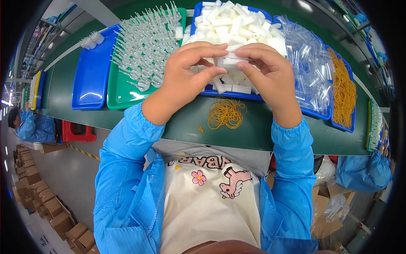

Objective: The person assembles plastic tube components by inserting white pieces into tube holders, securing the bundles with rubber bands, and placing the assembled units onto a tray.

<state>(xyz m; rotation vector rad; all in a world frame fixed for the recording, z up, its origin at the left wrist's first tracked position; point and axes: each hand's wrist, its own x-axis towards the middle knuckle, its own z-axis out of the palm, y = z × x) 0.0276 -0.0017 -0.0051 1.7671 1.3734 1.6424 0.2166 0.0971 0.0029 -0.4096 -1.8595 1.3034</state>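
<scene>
My left hand (184, 78) and right hand (272, 72) pinch one white block (230, 62) between their fingertips — over one blue tray (239, 95) of white pieces, too many to count. Left of that tray: one green tray (120, 95), one farther tray (89, 78). Right: one tube tray (316, 114), one band tray (343, 128). Nearer me — one rubber-band heap (226, 114).

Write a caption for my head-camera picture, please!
Left fingers and right fingers pinch a white block over a blue tray heaped with white pieces.
</scene>
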